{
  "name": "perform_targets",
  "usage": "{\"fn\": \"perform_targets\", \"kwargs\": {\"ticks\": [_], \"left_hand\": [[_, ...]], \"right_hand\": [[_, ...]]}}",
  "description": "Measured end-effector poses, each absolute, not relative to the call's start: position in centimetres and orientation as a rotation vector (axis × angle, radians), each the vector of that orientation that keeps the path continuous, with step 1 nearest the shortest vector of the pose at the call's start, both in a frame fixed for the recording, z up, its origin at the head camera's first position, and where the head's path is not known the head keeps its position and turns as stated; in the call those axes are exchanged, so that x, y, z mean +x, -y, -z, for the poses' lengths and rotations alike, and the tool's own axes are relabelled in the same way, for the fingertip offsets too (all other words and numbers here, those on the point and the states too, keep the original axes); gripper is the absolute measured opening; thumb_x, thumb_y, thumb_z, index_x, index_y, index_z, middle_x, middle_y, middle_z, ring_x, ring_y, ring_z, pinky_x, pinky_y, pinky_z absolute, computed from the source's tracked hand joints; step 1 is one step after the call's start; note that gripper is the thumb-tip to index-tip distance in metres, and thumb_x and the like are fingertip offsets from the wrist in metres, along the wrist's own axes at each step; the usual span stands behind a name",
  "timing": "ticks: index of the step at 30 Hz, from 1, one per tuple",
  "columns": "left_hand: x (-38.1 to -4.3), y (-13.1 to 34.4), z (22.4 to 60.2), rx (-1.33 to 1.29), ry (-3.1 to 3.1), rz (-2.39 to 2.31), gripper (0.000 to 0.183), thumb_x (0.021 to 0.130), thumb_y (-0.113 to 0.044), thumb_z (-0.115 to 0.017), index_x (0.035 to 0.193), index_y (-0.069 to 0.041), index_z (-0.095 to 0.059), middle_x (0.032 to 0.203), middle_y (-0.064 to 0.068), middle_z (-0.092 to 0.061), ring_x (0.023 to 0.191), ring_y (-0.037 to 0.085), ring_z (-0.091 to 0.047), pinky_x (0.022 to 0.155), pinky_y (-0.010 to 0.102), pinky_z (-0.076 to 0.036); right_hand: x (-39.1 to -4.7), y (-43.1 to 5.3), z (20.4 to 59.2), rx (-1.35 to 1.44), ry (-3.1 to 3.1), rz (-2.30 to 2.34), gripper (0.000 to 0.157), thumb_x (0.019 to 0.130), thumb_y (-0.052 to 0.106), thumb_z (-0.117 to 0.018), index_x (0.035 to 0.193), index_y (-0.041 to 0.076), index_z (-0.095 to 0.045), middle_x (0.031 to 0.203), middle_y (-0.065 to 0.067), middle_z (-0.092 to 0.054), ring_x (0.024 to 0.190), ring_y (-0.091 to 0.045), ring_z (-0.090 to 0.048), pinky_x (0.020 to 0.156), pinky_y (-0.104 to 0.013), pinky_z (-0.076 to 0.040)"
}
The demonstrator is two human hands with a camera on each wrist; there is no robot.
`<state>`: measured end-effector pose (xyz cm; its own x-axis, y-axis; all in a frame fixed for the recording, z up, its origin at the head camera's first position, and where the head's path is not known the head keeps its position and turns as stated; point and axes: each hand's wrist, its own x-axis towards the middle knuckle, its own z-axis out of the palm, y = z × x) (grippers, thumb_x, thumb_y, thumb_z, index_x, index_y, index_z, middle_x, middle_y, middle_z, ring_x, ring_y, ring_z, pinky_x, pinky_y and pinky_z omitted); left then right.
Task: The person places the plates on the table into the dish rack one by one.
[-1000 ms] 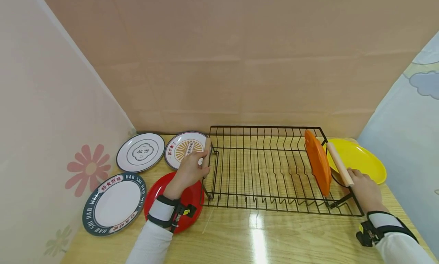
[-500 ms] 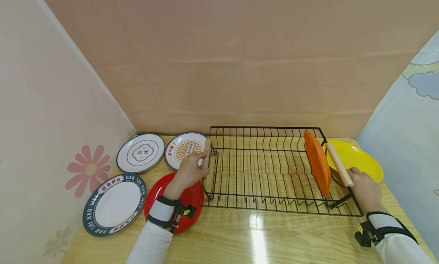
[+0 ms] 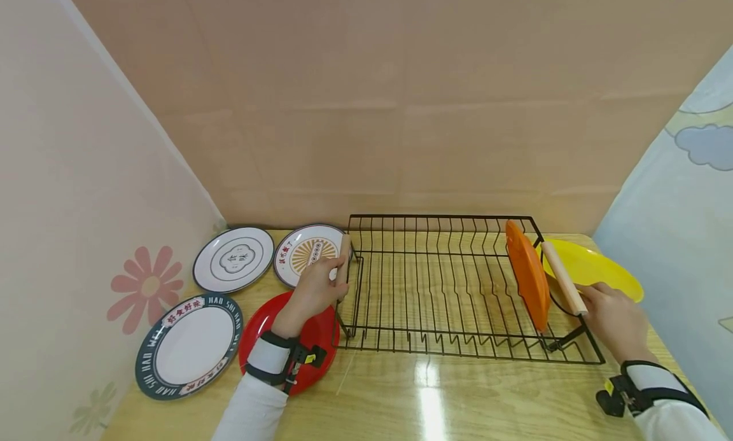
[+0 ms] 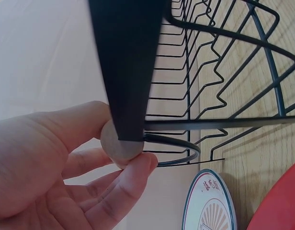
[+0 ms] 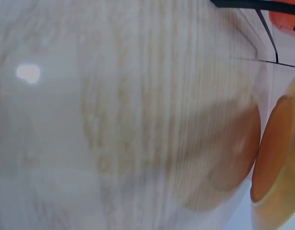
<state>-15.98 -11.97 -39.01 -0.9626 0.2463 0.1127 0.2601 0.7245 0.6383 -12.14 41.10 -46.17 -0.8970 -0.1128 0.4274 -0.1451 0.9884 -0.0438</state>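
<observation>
A black wire dish rack [image 3: 446, 254] stands on the table, with wooden handles at both ends. My left hand [image 3: 314, 287] grips its left wooden handle [image 3: 343, 250]; in the left wrist view the thumb and fingers close around the handle's round end [image 4: 119, 149]. Upright in the rack's right part is an orange plate [image 3: 527, 275]. Beyond the right handle [image 3: 564, 278], my right hand [image 3: 615, 317] holds a yellow plate [image 3: 598, 263] by its near-left rim. The right wrist view shows this plate [image 5: 273, 151] tilted, its lower edge close to the tabletop, with most of the hand out of frame.
A red plate [image 3: 315, 358] lies under the left forearm. Left of the rack lie a sunburst-patterned white plate [image 3: 303, 253], a white plate with a grey emblem [image 3: 223, 272] and a green-rimmed plate [image 3: 195, 345]. Cloth-covered walls [image 3: 389, 110] border the table.
The yellow plate has shifted slightly left and then tilted in my right hand, which now shows its fingers at the rim. My left hand stays on the handle. The head view has moved slightly.
</observation>
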Motion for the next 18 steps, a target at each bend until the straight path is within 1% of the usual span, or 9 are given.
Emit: {"fn": "perform_targets", "kwargs": {"ticks": [3,7,12,15,18], "left_hand": [[-15.95,11.99,39.05,-0.424,2.896,1.081,0.053,0.075,-0.008,-0.072,0.125,-0.001,-0.056,0.113,0.013,-0.061,0.065,0.012,-0.057,0.059,0.025,-0.048],[-15.96,12.00,39.01,-0.430,2.900,1.087,0.053,0.076,-0.008,-0.071,0.126,-0.001,-0.056,0.114,0.013,-0.060,0.064,0.011,-0.057,0.058,0.024,-0.048],[-16.05,12.02,39.11,-0.435,2.895,1.087,0.052,0.076,-0.008,-0.071,0.126,0.000,-0.056,0.114,0.013,-0.060,0.064,0.011,-0.057,0.057,0.024,-0.048],[-16.04,12.01,39.15,-0.435,2.887,1.100,0.052,0.076,-0.007,-0.071,0.125,0.000,-0.056,0.113,0.014,-0.060,0.064,0.011,-0.058,0.057,0.024,-0.048],[-15.98,11.98,39.02,-0.434,2.885,1.105,0.052,0.076,-0.007,-0.071,0.125,0.000,-0.056,0.113,0.014,-0.060,0.065,0.012,-0.058,0.058,0.024,-0.048]], "right_hand": [[-12.03,-41.38,46.45,0.186,2.652,-0.114,0.035,0.063,0.000,-0.076,0.096,-0.002,-0.067,0.082,-0.019,-0.061,0.061,-0.035,-0.056,0.046,-0.046,-0.046],[-11.86,-41.44,46.48,0.182,2.595,-0.124,0.028,0.068,0.001,-0.074,0.095,-0.001,-0.067,0.083,-0.020,-0.062,0.059,-0.036,-0.055,0.044,-0.046,-0.044],[-11.85,-41.49,46.32,0.196,2.526,-0.130,0.025,0.067,0.002,-0.074,0.091,-0.001,-0.068,0.081,-0.021,-0.062,0.054,-0.036,-0.053,0.039,-0.042,-0.040],[-11.88,-41.54,46.12,0.193,2.504,-0.137,0.024,0.066,0.001,-0.074,0.089,-0.003,-0.067,0.080,-0.022,-0.062,0.052,-0.036,-0.052,0.040,-0.044,-0.041],[-11.81,-41.48,45.68,0.159,2.521,-0.152,0.023,0.067,-0.003,-0.073,0.088,-0.005,-0.065,0.081,-0.025,-0.061,0.054,-0.037,-0.051,0.045,-0.049,-0.043]]}}
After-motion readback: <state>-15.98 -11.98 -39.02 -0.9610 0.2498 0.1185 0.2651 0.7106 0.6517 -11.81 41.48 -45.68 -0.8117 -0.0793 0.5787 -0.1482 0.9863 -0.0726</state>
